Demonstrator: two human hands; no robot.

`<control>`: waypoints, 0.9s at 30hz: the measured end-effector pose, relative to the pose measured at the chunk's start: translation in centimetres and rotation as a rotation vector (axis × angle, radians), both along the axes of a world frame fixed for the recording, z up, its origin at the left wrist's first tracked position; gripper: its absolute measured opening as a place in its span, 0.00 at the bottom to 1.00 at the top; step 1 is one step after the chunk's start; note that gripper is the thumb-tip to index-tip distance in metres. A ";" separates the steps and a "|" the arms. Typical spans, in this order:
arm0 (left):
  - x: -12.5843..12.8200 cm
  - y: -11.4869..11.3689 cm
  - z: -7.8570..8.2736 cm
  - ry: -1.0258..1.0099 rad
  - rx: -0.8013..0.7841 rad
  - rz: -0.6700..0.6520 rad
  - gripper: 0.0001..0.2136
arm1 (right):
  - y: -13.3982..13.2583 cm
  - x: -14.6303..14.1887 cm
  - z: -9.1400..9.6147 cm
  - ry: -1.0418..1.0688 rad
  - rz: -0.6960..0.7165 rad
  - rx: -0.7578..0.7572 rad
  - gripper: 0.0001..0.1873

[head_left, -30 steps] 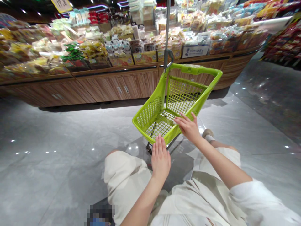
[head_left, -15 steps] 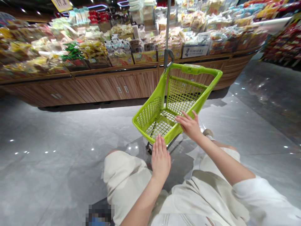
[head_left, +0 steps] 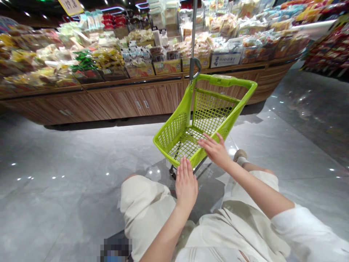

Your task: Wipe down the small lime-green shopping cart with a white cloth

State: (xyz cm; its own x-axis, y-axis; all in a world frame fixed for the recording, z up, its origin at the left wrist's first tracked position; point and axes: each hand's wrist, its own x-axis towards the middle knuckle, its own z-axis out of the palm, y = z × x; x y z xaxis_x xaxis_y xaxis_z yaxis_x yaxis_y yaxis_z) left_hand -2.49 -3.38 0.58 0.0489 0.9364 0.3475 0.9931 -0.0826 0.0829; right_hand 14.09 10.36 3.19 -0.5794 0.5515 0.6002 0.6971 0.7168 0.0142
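Note:
A bright green shopping cart (head_left: 235, 109) with a latticed plastic basket stands in front of me, nothing inside it. My left hand (head_left: 187, 183) is at the basket's near corner, palm down, fingers stretched out straight and their tips by the rim. Farther right, my right hand (head_left: 216, 151) reaches over the near side rim with its fingers spread, the thumb side raised. Neither hand grips anything. Whether the palms press on the rim is hard to tell.
Behind the cart runs a wooden display counter (head_left: 114, 100) loaded with packaged snacks. A metal pole (head_left: 194, 32) with a grey hook rises behind the basket. Another snack shelf (head_left: 327, 47) stands at the right. A price sign (head_left: 71, 6) hangs at upper left. The floor (head_left: 68, 174) is shiny grey tile.
My right hand has slid a little left and down along the basket's rim, closer to my left hand. The left hand and the cart look unmoved.

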 end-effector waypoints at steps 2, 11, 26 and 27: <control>0.2 0.0 0.0 0.002 -0.005 0.001 0.37 | 2.0 1.6 0.3 0.066 -0.120 0.005 0.19; 0.5 0.3 -0.1 -0.032 -0.004 -0.007 0.40 | -5.8 -5.0 -1.6 0.045 0.082 -0.067 0.21; 0.5 0.1 0.0 -0.028 0.001 0.013 0.38 | -5.2 -4.4 -1.5 0.075 0.044 -0.061 0.22; 0.4 0.0 0.0 -0.024 0.000 0.010 0.38 | -5.3 -4.4 -1.5 0.051 0.083 -0.052 0.21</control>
State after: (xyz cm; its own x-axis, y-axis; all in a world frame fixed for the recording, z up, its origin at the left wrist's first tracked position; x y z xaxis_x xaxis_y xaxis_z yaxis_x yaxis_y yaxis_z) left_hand -2.11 -3.34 0.57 0.0315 0.9368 0.3485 0.9916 -0.0729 0.1064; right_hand 9.66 5.10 1.72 -0.5939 0.5341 0.6017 0.6341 0.7710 -0.0585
